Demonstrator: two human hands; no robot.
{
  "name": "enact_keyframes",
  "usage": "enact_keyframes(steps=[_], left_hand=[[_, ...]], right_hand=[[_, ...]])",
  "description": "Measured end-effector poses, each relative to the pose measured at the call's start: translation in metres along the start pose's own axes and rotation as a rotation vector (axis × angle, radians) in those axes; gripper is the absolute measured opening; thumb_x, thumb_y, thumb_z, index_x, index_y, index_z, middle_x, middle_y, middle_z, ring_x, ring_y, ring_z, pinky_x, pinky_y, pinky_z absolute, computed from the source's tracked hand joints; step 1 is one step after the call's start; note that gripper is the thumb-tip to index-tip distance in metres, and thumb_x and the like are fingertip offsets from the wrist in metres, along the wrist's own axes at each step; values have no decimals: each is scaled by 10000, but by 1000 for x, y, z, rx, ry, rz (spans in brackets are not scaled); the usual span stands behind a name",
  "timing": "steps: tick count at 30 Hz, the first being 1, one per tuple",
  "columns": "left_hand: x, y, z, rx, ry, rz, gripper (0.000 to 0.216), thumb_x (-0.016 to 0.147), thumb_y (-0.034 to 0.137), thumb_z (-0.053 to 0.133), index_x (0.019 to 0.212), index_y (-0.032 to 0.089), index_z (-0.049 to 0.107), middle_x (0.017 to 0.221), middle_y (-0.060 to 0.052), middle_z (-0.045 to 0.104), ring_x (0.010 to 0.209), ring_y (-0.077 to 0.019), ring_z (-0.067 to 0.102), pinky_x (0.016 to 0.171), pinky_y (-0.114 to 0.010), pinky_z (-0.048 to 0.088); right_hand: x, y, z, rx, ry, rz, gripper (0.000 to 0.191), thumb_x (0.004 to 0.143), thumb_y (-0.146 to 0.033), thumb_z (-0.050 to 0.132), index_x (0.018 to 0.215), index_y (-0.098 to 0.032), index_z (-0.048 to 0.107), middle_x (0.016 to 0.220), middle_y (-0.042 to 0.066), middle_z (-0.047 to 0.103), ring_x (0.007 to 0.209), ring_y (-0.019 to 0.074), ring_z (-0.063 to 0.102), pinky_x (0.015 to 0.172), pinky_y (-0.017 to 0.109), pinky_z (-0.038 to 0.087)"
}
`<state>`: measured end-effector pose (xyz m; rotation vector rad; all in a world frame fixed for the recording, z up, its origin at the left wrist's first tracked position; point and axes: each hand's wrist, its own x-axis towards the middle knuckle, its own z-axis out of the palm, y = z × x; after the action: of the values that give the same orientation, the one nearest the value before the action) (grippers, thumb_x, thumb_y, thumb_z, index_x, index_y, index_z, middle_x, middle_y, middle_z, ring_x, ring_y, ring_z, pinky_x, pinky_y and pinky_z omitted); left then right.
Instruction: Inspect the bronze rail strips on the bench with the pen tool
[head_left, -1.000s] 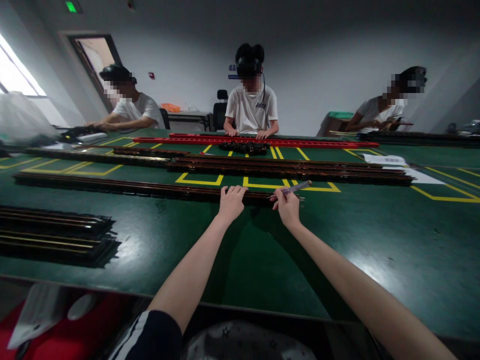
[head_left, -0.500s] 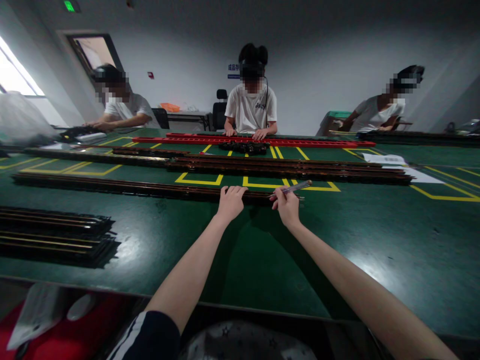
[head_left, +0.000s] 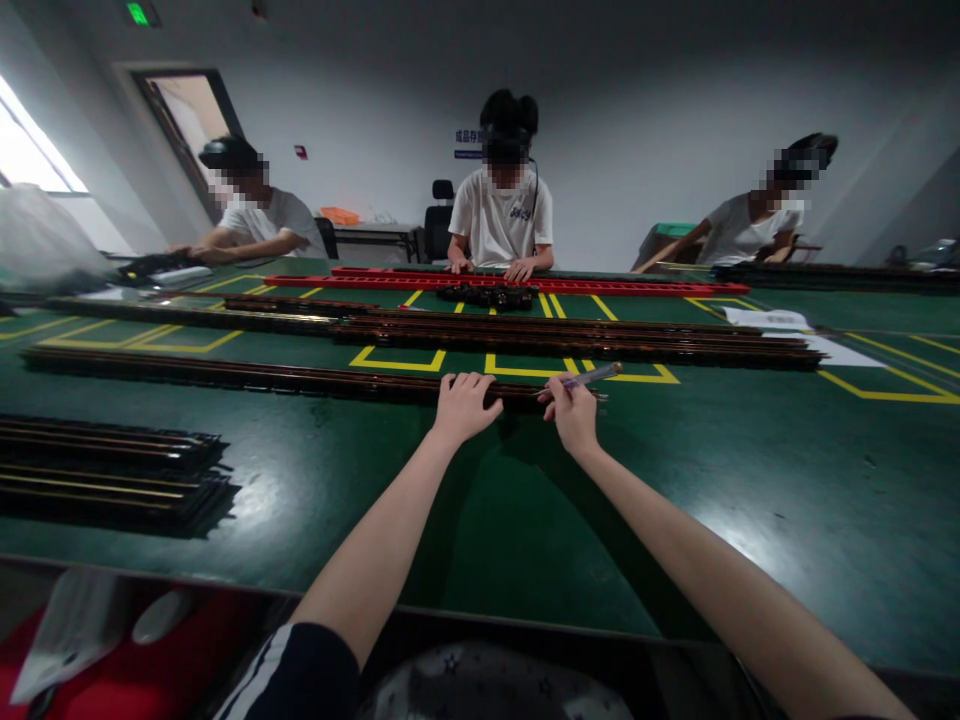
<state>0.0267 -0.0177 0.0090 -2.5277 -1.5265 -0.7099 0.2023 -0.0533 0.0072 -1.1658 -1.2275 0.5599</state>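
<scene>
My left hand (head_left: 463,405) rests on a long bundle of dark strips (head_left: 300,378) with reddish-brown edges. Its fingers lie over the strips, and the thumb stands apart on the near side. Close to the bundle's right end, my right hand (head_left: 574,412) is closed around a slim screwdriver-like tool (head_left: 596,376) with a translucent handle. The handle slants up to the right, while the thin tip points left toward the strips. Whether the tip touches them I cannot tell.
Beyond lies another long stack of dark strips (head_left: 585,335), then red slotted rails (head_left: 637,287) by a co-worker's hands (head_left: 525,268). Shorter strip stacks (head_left: 112,470) lie at near left. White papers (head_left: 847,349) are on the right. Two other people sit at the far sides.
My left thumb has spread out to the right, away from the fingers. My right hand and its tool have barely moved. The co-worker at far right has stretched an arm out.
</scene>
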Motion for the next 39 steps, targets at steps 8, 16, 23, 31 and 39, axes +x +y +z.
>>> enact_keyframes(steps=[8,16,23,31,39], left_hand=[[1,1,2,73,4,-18,452,896,502,441,1190,193,591,1163,-109,646,1096,-271,557,1009,-459,340],[1,2,4,69,22,-24,422,911,463,435,1171,178,607,1149,-110,652,1084,-273,566,1008,-464,343],[2,4,7,53,51,-10,378,909,409,438,1165,192,612,1154,-102,655,1088,-275,572,1025,-506,336],[2,7,8,50,59,33,351,916,302,421,1202,205,600,1183,-93,653,1116,-264,566,1056,-523,320],[0,7,6,68,68,36,382,908,188,369,1214,193,598,1203,-90,649,1118,-251,565,1055,-524,324]], right_hand=[[2,3,2,8,-25,14,412,806,-578,531,759,-169,542,635,15,614,396,80,504,392,206,416],[2,4,2,-10,11,11,389,806,-557,532,736,-174,544,610,18,620,373,86,495,382,218,406],[1,3,1,-8,10,4,432,799,-599,527,745,-171,542,619,24,619,398,89,507,384,216,408],[1,1,0,-6,-13,-9,452,804,-616,521,760,-167,549,639,25,620,410,86,516,389,212,422],[1,2,-1,-47,-18,-21,465,809,-627,499,767,-167,546,651,33,635,401,88,517,389,218,425]])
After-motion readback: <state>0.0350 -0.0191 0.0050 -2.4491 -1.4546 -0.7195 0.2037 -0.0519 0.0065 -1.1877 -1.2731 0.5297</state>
